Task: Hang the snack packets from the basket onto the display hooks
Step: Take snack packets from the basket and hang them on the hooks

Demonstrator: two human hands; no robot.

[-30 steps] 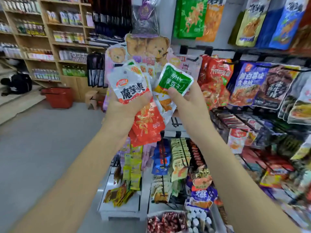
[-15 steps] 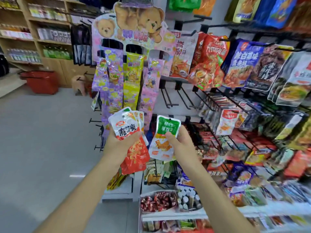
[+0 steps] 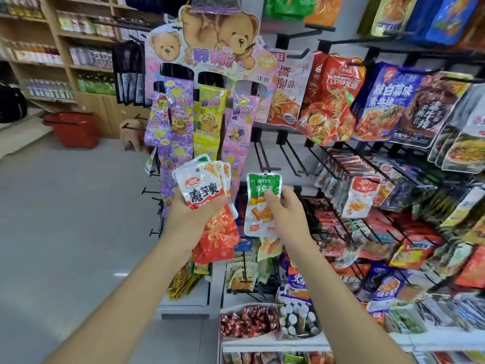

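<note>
Gripping a fanned stack of red-and-white packets (image 3: 207,187) in the left hand (image 3: 193,219), fingers (image 3: 216,203) wrapped round the middle of the stack, hang-hole of the front one showing at the top. Pinching a single green-and-white packet (image 3: 258,224) in the right hand (image 3: 288,216), thumb on the front, the rest behind. Held roughly upright, just beside the stack at its 3 o'clock and apart from it. Not yet on any hook.

Probably choosing a hook for the green one. To do it well: keep the pinch below the top hole, square the packet to the hook's tip, thread the hole over the end and push it back along the wire. Bare black hooks (image 3: 265,158) at 12 o'clock from the green packet, near and likely the easiest reach. Worth checking for a matching row first: similar small packets (image 3: 362,198) hanging at 3 o'clock, red-labelled rather than green. Some risk of tearing the thin film at the hole if forced at an angle.

Containers: at 6 o'clock, low on a white shelf (image 3: 275,343), a tub of red-wrapped sweets (image 3: 246,321); just beside it at 3 o'clock, a tub of small white-capped bottles (image 3: 296,319). Well apart at 10 o'clock, a red basket (image 3: 73,128) on the floor (image 3: 52,232), contents hidden from this angle.
</note>
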